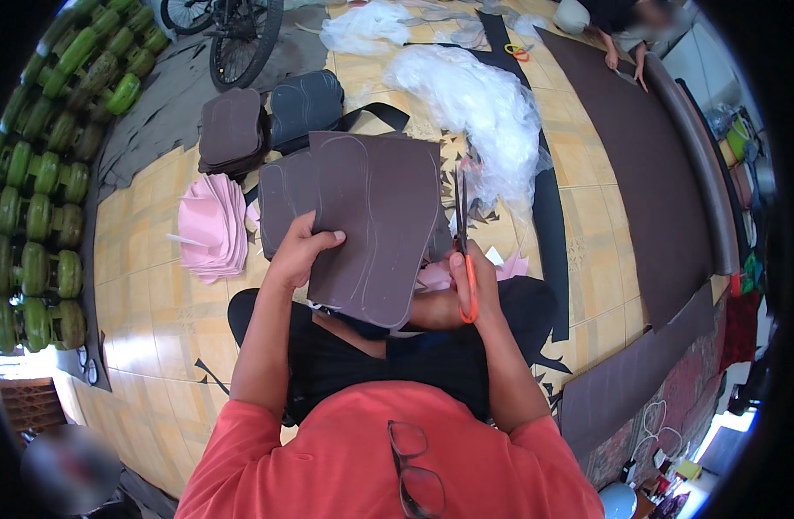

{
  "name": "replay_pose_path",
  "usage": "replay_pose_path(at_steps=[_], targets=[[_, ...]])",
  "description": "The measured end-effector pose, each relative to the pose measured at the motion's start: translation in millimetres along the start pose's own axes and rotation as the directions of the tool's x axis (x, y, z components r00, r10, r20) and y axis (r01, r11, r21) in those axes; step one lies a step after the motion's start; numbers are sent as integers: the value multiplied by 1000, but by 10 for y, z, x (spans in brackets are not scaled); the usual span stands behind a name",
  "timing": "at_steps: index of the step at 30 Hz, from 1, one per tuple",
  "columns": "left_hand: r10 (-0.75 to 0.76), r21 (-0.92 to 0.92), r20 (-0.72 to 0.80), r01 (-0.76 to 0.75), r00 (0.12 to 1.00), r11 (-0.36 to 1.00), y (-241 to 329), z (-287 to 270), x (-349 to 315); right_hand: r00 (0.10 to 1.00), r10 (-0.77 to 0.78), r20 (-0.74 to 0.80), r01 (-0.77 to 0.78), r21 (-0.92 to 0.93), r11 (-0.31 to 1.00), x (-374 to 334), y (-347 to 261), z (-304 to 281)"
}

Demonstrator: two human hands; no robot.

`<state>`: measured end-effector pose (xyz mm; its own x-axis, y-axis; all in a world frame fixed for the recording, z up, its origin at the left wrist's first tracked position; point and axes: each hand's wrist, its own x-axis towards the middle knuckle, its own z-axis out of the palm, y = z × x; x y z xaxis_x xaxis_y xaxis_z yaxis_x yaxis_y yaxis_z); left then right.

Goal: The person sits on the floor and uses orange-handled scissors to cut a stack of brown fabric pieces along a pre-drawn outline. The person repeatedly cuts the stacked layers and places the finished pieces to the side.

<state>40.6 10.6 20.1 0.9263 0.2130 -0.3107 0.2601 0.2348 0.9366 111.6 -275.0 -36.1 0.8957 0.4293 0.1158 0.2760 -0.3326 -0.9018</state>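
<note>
My left hand (303,253) pinches the left edge of a dark brown sheet (375,216), thumb on top. Pale curved outlines are drawn on the sheet, which is held up over my crossed legs. To its right, my right hand (471,275) grips a pair of orange-handled scissors (462,212). Their blades point away from me, slightly parted and apart from the sheet. Behind the sheet lies another brown piece (282,195), partly covered. Small dark offcuts (482,212) and pink scraps (511,266) are scattered on the floor near the scissors.
Stacks of brown pieces (231,125), black pieces (306,104) and pink sheets (212,232) stand ahead-left. Clear plastic (470,95) is heaped ahead. Another person's hand (611,55) touches a long brown sheet (622,156) at far right. Green cylinders (38,216) line the left; a bicycle (245,43) stands behind.
</note>
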Motion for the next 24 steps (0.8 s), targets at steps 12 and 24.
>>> replay_pose_path(at_steps=[12,24], targets=[[-111,145,134,91,985,985,25,-28,-74,992,-124,-11,125,7,992,58,-134,-45],[-205,307,193,140,959,941,345,-455,55,975,73,211,-94,90,991,-25,-42,-221]])
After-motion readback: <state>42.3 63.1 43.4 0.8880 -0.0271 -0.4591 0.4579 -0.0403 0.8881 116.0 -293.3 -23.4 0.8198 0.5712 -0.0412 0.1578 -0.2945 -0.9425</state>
